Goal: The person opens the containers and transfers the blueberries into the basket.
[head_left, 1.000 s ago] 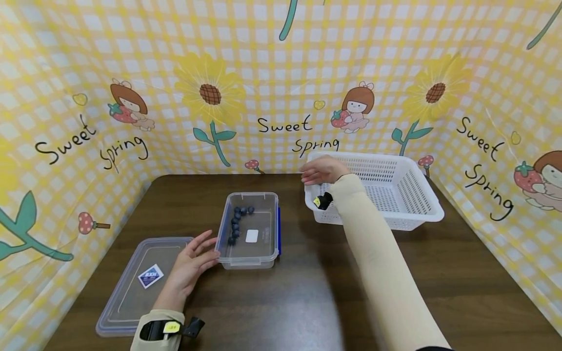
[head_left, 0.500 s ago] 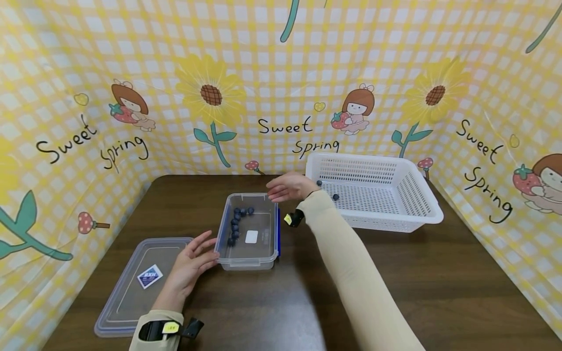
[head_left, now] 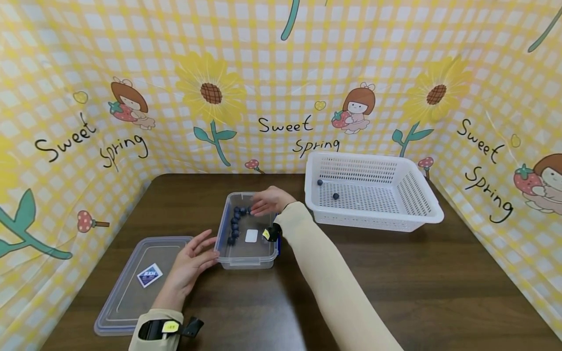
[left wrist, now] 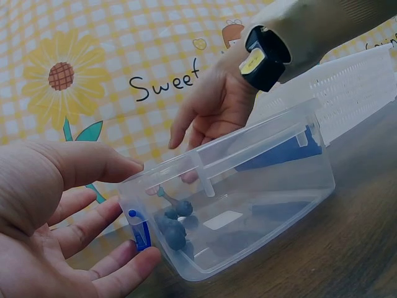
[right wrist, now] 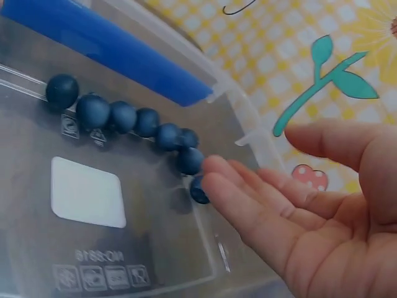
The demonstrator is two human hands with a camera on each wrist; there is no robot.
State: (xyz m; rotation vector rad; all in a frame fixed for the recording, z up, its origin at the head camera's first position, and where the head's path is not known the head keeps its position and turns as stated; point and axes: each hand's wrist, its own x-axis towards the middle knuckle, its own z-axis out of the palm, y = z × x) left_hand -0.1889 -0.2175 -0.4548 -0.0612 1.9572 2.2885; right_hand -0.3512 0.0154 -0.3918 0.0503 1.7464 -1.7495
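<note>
A clear plastic box (head_left: 263,253) with blue side clips stands on the table, a row of several blueberries (head_left: 234,227) along its left inner side. My left hand (head_left: 189,265) touches the box's near left corner, fingers spread and thumb at the rim in the left wrist view. Over the box's far right part my right hand (head_left: 271,200) reaches in, thumb apart from the fingers. In the right wrist view its fingertips (right wrist: 217,177) come right at the last blueberry (right wrist: 200,189) of the row, nothing held between thumb and fingers.
A white perforated basket (head_left: 377,219) stands at the back right with two blueberries (head_left: 335,196) inside. The box's clear lid (head_left: 127,297) with a label lies left of the box, partly under my left forearm. A yellow checked cloth (head_left: 272,73) hangs behind the table.
My right hand has moved left from the white basket's left end to over the clear box, leaving two blueberries visible in the basket. My left hand has stayed at the box.
</note>
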